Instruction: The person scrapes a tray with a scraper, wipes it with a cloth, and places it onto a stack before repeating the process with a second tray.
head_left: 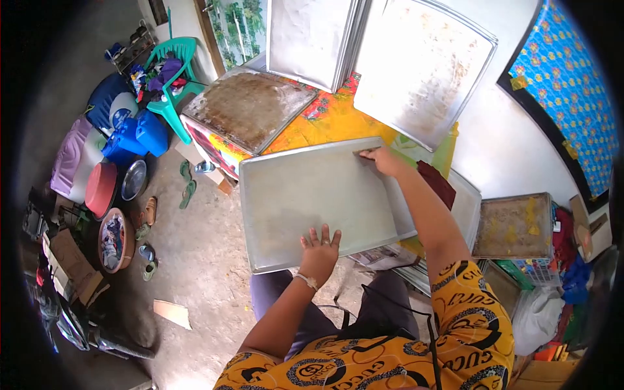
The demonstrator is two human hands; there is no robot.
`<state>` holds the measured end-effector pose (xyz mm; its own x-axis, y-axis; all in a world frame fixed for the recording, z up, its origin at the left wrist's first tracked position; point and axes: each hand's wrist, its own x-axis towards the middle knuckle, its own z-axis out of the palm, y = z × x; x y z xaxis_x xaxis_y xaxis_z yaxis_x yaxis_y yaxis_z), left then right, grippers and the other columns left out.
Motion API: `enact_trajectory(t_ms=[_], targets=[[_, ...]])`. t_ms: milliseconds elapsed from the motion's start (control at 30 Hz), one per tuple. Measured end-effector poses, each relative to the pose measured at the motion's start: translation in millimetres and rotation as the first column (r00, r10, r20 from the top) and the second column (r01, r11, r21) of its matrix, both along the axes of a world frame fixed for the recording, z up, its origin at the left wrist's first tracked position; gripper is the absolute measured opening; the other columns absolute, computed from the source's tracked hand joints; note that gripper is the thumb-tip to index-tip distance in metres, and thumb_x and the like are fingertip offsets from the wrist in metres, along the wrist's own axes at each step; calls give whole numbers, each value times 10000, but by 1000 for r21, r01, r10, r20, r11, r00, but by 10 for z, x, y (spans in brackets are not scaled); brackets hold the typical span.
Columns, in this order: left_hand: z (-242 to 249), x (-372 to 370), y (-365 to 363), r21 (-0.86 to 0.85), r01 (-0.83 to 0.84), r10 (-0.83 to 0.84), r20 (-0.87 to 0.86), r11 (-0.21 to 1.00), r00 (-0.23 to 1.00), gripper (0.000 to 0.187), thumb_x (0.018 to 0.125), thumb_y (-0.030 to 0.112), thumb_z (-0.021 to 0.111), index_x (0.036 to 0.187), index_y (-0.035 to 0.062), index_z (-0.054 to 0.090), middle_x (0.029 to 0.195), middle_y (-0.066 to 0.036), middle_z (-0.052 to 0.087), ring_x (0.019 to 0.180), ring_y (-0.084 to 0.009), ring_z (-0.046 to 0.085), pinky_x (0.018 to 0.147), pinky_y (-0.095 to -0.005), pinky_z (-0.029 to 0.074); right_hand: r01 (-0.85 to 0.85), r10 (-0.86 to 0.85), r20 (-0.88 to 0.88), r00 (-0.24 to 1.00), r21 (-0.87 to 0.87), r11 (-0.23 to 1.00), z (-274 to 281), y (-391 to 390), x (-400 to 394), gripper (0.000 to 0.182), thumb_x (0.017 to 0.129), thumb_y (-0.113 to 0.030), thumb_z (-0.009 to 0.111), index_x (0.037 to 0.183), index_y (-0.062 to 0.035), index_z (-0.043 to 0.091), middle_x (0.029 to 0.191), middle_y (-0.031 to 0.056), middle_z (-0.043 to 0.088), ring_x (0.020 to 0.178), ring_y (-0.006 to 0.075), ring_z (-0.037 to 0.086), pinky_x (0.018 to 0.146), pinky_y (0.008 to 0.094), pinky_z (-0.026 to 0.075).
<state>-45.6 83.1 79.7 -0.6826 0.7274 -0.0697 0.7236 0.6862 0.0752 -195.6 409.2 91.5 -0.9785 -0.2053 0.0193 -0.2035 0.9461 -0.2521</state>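
Observation:
A grey metal tray (312, 188) lies in front of me, its near edge over my knees. My left hand (320, 252) rests on the tray near its front edge, fingers spread, with a band on the wrist. At the tray's far right part is my right hand (382, 160), its fingers bent and pointing left on the surface; whether they pinch anything is too small to tell. A dark red cloth (435, 184) lies just beyond my right forearm. Behind the tray, a brown-stained tray (250, 107) lies on the table with a yellow cloth (325, 120).
Upright trays (309, 39) and a stained white tray (426, 68) lean at the back. To the right, another tray (513, 227) tops a crate. At left are a green chair (175, 84), blue jugs (151, 133), basins (102, 188) and slippers (187, 195) on the floor.

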Motion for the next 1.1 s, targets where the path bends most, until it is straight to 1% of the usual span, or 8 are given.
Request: enact_trajectory(t_ms=[133,233,433,533,633,833,933,1100], targets=[[-17,-2,-15,9,-8,8,-5,1000,1000,507,893,122,439,1390,71,355,1425,-268,318,1241,-519,378,964,-644,338,-63,53,-88,995,-123,990,55,29,-45,469,774,36,444,1165,-144,630,1101,148,630,980,322,604,858,381,474],[-14,-17,-5,5,-14,13,36,1000,999,525,895,125,431,1406,77,324,1432,-273,299,1247,-523,367,970,-635,338,2,-11,88,996,100,995,73,18,282,515,776,36,442,1217,-180,597,1120,133,625,988,336,600,874,383,467],[-45,-11,-3,15,-12,12,50,1000,999,520,899,121,424,1406,71,323,1441,-267,285,1252,-529,354,978,-648,319,-38,41,-47,998,69,997,-24,95,140,520,782,18,444,1220,-218,596,1128,95,629,986,334,600,868,395,469],[-14,-28,-9,28,-21,19,56,999,998,509,898,124,430,1397,71,343,1437,-266,296,1251,-525,359,976,-649,320,8,-10,22,1000,94,996,48,78,-229,533,771,42,442,1217,-206,595,1211,99,585,996,319,597,870,382,473],[-11,-16,1,54,-30,28,41,998,999,497,893,131,447,1383,77,379,1423,-260,331,1237,-518,384,958,-650,340,-19,17,21,1000,79,997,39,86,-301,525,772,32,450,1214,-211,597,1175,108,603,951,330,614,844,386,487],[1,-32,-4,7,-15,14,53,1000,999,514,897,132,433,1400,79,340,1434,-263,306,1257,-512,362,961,-635,351,-107,97,92,991,111,988,14,-216,423,468,824,-39,462,1229,-236,587,1155,130,607,991,321,596,844,392,484],[13,-33,2,19,-23,22,70,1000,997,513,896,130,434,1398,79,343,1434,-262,305,1256,-512,363,963,-635,350,-98,71,127,989,220,970,184,-526,652,465,842,-51,461,1255,-239,561,1171,125,595,999,335,586,848,393,486],[9,-19,2,37,-30,27,76,999,997,512,894,124,431,1396,76,344,1432,-264,306,1257,-511,362,959,-637,351,22,-22,15,1000,44,999,44,-557,7,450,836,-5,428,1196,-208,607,1197,128,586,1040,325,580,897,398,458]])
